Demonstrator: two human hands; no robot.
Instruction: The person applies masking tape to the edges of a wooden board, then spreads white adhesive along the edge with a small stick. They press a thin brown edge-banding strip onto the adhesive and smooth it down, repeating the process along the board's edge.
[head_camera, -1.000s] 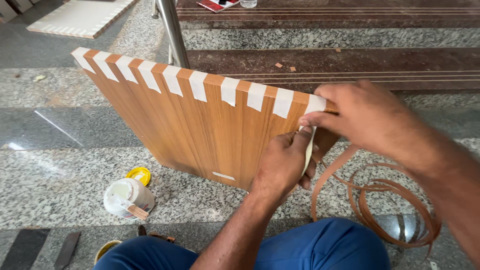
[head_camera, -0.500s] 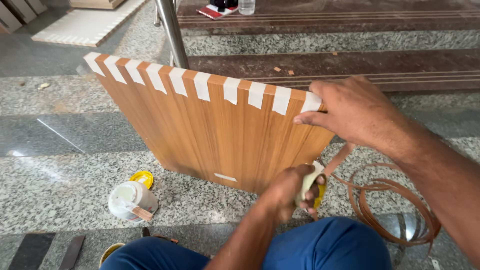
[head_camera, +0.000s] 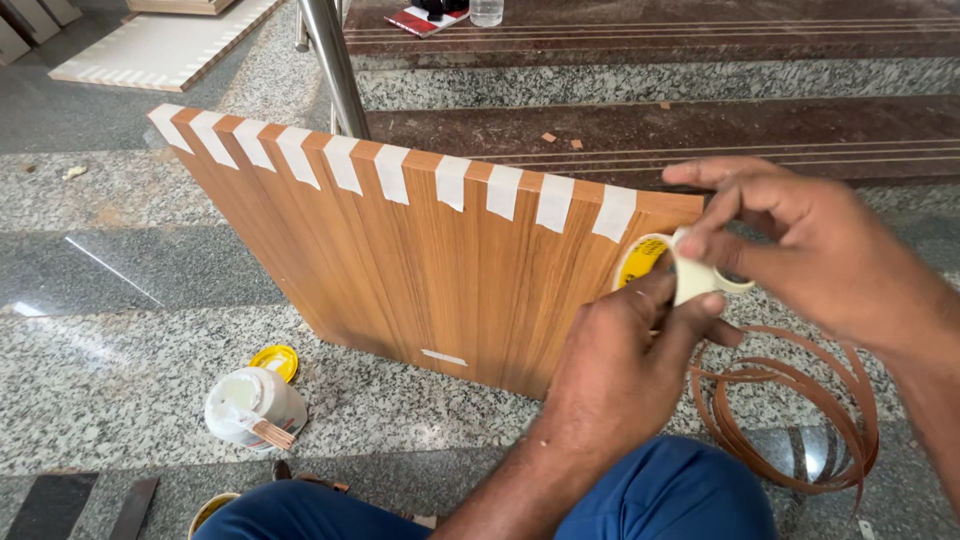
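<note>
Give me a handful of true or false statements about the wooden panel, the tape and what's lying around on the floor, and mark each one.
1. The wooden panel stands on edge on the floor. True.
2. Its top edge carries blue tape strips. False: the tape strips are off-white.
3. The left hand and right hand both touch the tape roll. True.
4. The white glue tub has its lid on. False: the yellow lid lies beside it.
5. A coil of brown edge banding lies on the floor. True.
</note>
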